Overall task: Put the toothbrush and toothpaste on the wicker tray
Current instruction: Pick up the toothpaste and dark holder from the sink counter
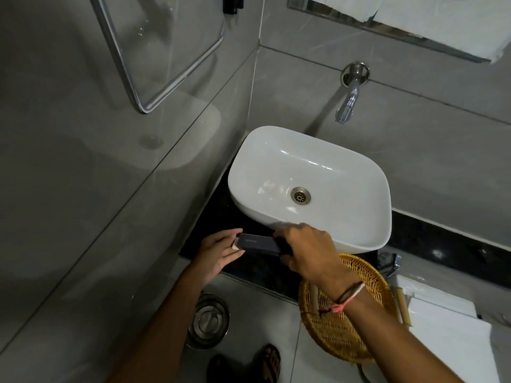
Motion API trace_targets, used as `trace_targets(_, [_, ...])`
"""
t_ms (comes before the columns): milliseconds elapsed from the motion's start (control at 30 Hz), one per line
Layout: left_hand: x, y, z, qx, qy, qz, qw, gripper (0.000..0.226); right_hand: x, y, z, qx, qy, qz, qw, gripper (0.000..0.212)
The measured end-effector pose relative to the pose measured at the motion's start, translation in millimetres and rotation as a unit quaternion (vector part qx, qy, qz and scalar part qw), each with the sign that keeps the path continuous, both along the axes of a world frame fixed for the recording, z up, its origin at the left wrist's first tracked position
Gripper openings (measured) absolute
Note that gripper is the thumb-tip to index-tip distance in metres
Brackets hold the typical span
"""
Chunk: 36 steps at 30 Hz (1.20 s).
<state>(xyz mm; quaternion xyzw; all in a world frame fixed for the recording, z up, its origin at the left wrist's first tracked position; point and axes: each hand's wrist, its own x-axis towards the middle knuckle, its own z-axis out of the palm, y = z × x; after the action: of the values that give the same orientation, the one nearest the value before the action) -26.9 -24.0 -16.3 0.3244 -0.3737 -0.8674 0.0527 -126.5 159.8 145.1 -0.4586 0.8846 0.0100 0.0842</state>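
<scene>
While both hands grip a dark box (260, 243), L (218, 254) pinches its end, R (307, 251) clasps other end above wicker tray (334, 331).

Box (258, 243) contents hidden; tray (367, 275) partly behind arm.

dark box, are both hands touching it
Touching. The head view shows the left hand pinching the pale open end of the dark box, and the right hand wrapped over its other end.

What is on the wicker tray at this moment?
Apparently nothing: the wicker tray shows only bare weave, though the right forearm covers part.
</scene>
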Motion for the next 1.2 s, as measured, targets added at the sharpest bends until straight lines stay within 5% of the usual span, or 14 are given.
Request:
trace_targets(133, [-7, 12, -5, 0.102, 0.007, -0.004, 0.995, 0.022, -10, -5, 27, 0.029, 0.058, 0.050, 0.997, 0.029])
trace_targets(300, [-11, 23, -9, 0.122, 0.015, -0.008, 0.992, 0.022, -12, -10, 43, 0.040, 0.077, 0.060, 0.994, 0.023])
trace_targets(767, [7, 14, -15, 0.066, 0.054, -0.036, 0.996, 0.027, -9, 0, 55, 0.046, 0.101, 0.053, 0.992, 0.025])
trace_targets(1200, [51, 2, 10, -0.096, -0.047, 0.106, 0.989, 0.010, 4, 34, 23, 0.055, 0.111, -0.084, 0.989, 0.035])
